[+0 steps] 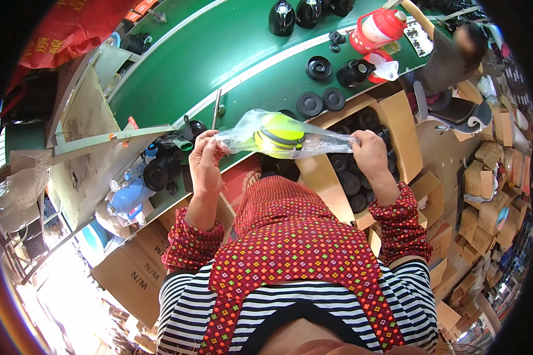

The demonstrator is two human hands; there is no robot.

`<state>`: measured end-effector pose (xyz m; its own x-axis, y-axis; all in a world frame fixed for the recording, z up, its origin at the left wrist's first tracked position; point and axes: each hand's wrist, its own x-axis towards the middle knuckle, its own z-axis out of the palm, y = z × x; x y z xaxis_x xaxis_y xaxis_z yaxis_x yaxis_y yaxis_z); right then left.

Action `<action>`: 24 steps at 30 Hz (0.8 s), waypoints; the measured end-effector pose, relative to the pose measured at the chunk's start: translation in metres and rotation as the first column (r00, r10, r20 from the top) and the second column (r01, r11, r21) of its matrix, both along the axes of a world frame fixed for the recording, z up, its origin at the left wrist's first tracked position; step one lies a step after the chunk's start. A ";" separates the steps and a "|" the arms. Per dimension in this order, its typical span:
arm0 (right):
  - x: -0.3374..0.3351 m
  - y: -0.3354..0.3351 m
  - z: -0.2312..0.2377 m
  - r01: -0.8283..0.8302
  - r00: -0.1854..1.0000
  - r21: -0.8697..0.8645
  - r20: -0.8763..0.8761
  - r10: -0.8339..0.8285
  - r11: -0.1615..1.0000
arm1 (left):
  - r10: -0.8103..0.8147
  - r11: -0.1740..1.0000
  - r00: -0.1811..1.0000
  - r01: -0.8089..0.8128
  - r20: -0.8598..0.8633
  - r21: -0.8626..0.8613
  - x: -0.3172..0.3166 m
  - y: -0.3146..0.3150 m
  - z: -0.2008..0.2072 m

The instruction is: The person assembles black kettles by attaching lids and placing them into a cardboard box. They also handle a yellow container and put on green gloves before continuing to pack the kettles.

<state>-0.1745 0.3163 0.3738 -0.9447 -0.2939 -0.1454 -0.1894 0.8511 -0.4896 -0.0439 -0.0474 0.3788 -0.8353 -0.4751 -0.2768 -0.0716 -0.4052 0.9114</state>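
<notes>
A clear plastic bag [328,142] is stretched sideways in front of me, above the near edge of the green work surface. Inside it sits a bright yellow-green rounded object [276,131] with a dark grey band; its exact kind is unclear through the film. My left hand [205,158] pinches one end of the bag between thumb and fingers. At the other end my right hand [373,157] is closed on the gathered film. The yellow-green object hangs between the two, nearer my left hand.
Black round lids [310,104] and a red-and-white jug [378,29] stand on the green surface [177,65]. Black pots [282,18] line its far side. An open cardboard box [404,127] holds several black round parts. Another person [450,62] is at the upper right; blue bottles [126,198] lie left.
</notes>
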 end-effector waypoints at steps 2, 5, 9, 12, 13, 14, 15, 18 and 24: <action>-0.008 0.005 0.017 0.052 0.995 0.038 0.087 -0.056 0.998 | -0.051 0.985 0.998 0.046 -0.030 -0.166 0.000 0.003 0.004; -0.015 0.009 0.026 0.153 0.936 -0.443 0.352 0.014 0.883 | -0.145 0.950 0.985 0.112 -0.097 -0.291 -0.008 0.010 0.025; -0.002 -0.038 0.073 0.131 0.978 -0.834 0.196 0.066 0.536 | -0.337 0.919 0.898 0.249 -0.283 -0.305 -0.025 0.021 0.051; 0.004 -0.061 0.085 0.299 0.906 -0.932 0.345 0.244 0.206 | -0.463 0.885 0.840 0.423 -0.283 -0.192 -0.032 0.036 0.078; 0.007 -0.068 0.087 0.294 0.901 -0.943 0.327 0.284 0.154 | -0.529 0.840 0.795 0.439 -0.298 -0.320 -0.035 0.040 0.086; 0.011 -0.074 0.088 0.290 0.895 -0.951 0.308 0.322 0.104 | -0.579 0.800 0.774 0.479 -0.255 -0.360 -0.035 0.045 0.098; 0.016 -0.081 0.095 0.300 0.882 -0.954 0.280 0.378 0.007 | -0.625 0.757 0.753 0.518 -0.209 -0.398 -0.037 0.051 0.112; 0.030 -0.086 0.115 0.100 0.865 -0.945 0.238 0.443 0.312 | -0.738 0.565 0.647 0.439 -0.191 -0.699 -0.044 0.061 0.138; 0.038 -0.096 0.107 -0.533 0.842 -0.451 -0.199 0.502 0.716 | -0.829 0.336 0.534 0.238 -0.166 -0.911 -0.047 0.096 0.155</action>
<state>-0.1367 0.2206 0.4808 -0.6265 -0.7550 0.1935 -0.5720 0.2766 -0.7722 -0.0906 0.0482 0.5343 -0.7839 0.4087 0.4675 0.6046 0.3310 0.7245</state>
